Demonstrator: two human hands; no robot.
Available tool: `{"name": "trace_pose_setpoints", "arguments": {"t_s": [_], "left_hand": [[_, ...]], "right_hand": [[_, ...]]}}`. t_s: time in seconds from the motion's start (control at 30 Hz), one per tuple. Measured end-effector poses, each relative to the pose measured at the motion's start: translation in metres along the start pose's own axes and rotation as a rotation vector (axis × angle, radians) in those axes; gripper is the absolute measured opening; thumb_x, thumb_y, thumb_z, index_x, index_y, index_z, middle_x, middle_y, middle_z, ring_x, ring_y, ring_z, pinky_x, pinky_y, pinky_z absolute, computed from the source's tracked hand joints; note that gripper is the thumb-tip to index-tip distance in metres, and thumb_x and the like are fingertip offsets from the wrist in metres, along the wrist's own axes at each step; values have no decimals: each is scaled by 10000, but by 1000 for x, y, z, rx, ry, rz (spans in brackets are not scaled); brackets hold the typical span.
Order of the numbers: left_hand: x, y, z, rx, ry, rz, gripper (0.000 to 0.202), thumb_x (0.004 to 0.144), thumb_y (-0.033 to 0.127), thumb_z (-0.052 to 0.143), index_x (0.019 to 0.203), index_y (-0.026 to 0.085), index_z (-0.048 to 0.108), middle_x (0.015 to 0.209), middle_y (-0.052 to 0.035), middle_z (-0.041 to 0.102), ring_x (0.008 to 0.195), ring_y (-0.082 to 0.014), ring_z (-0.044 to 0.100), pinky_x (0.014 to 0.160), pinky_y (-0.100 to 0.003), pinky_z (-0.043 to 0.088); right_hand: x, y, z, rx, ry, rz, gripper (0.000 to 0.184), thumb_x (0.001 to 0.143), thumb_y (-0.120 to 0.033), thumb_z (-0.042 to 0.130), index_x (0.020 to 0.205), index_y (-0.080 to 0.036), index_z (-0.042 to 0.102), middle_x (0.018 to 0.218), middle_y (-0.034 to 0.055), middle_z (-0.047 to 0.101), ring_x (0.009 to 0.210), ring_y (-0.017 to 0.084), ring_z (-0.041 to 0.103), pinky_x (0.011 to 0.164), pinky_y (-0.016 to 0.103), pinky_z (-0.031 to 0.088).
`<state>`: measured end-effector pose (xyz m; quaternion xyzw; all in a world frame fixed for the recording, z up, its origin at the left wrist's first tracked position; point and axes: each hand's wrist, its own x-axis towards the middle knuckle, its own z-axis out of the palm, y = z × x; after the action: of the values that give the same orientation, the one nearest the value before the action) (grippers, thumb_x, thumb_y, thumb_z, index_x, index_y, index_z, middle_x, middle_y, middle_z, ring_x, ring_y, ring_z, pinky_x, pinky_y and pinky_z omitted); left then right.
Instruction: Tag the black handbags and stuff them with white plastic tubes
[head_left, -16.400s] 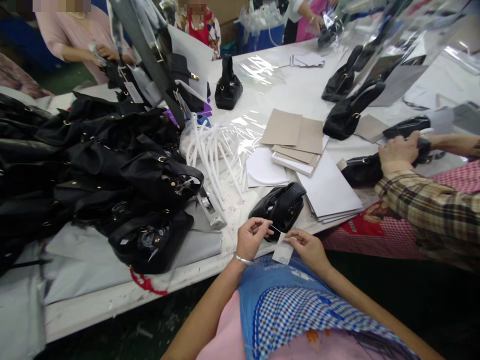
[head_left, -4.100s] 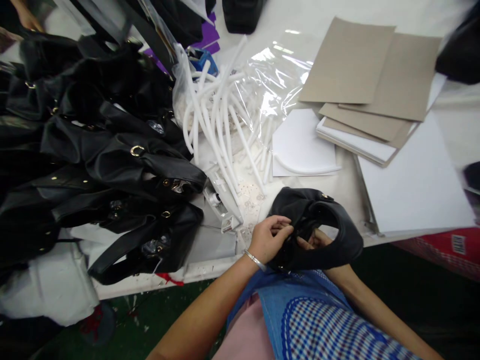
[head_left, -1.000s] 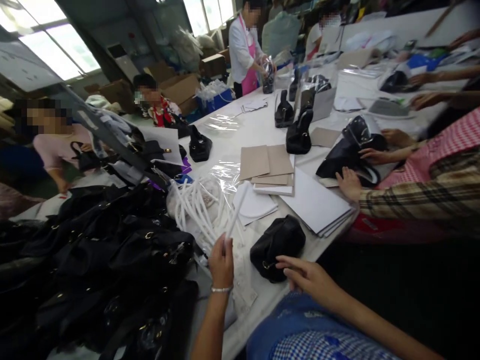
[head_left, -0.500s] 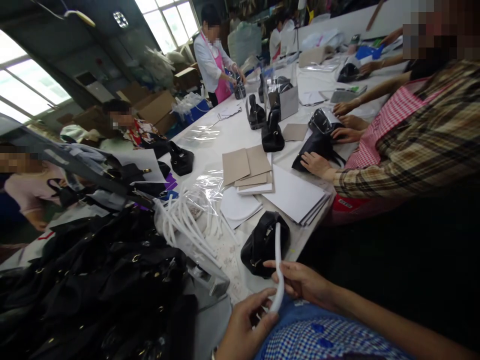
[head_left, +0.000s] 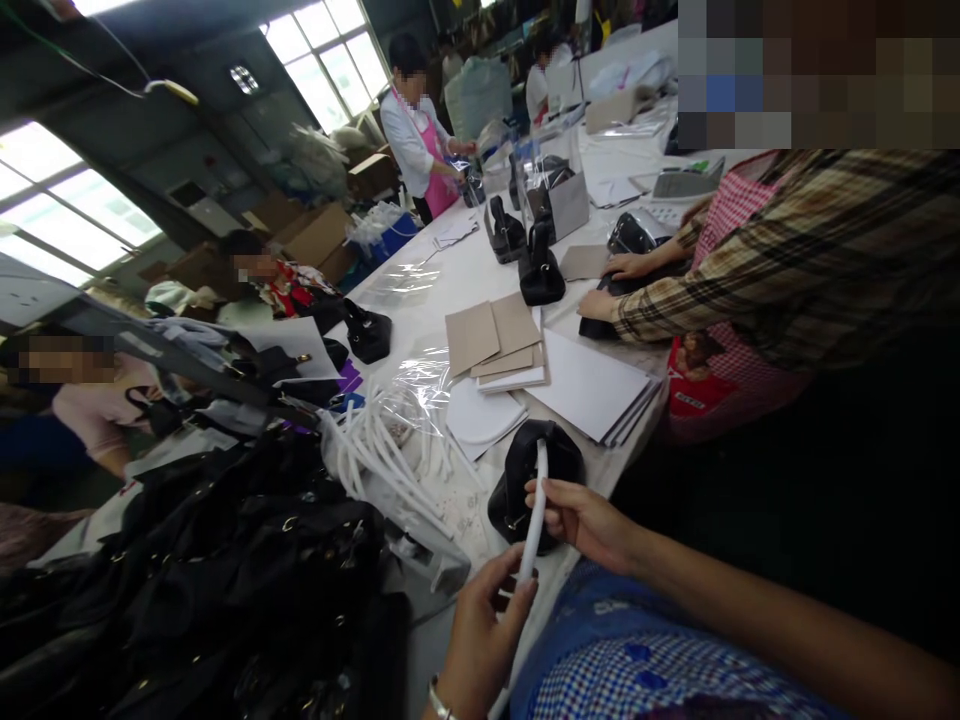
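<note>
A long white foam tube [head_left: 534, 520] runs between both my hands, over the table's near edge. My left hand [head_left: 484, 630], a bangle at its wrist, is closed round the tube's lower part. My right hand [head_left: 581, 520] pinches it higher up. Just behind the tube lies a small black handbag [head_left: 559, 460] on the white table [head_left: 487, 270]. A loose bundle of the same white tubes [head_left: 375, 460] lies to the left in clear plastic.
A big heap of black handbags [head_left: 210, 560] fills the near left. Stacked brown cards [head_left: 491, 335] and white sheets [head_left: 592, 385] lie behind the handbag. A person in a plaid sleeve [head_left: 720, 280] works at my right; other people stand around the table's far side.
Half a second ago the tube was lower and more curved. Both hands have shifted along it, lifting it against the handbag. The view has tilted slightly.
</note>
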<state>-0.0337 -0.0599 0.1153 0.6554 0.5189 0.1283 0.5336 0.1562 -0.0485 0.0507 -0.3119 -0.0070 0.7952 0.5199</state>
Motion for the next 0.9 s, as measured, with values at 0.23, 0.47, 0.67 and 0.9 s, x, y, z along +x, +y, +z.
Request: {"name": "trace_pose_setpoints", "arguments": {"t_s": [0.23,0.47,0.67,0.9], "left_hand": [[19,-15,20,-155,144,-13,454,849,444,521,1205,169,578,895,-81,678,647,-130,595,510,-205,494],[76,-14,48,-143,237,171,356,867,379,503,1143,185,617,841,-51,698,693,-160,640,597,-254,535],[91,-16,51,28,308,406,260,826,224,565,1071,195,648,1067,-81,671,1007,-197,606,925,-361,475],[83,-53,54,19,272,191,270,776,192,615,1041,188,666,968,-68,696,861,-194,642,812,-360,524]], "right_hand": [[21,-4,-1,-33,145,-184,197,822,-335,629,886,-149,650,866,52,638,553,39,485,503,130,454],[13,-12,-7,-481,98,-243,340,772,-416,662,990,-155,648,716,-5,564,569,58,443,466,153,354],[18,-16,-21,-804,209,-398,422,725,-441,681,1027,-146,666,728,1,580,582,83,427,510,212,343],[27,-26,-10,-911,255,-539,391,733,-445,664,985,-147,674,763,17,616,610,111,494,582,251,426]]}}
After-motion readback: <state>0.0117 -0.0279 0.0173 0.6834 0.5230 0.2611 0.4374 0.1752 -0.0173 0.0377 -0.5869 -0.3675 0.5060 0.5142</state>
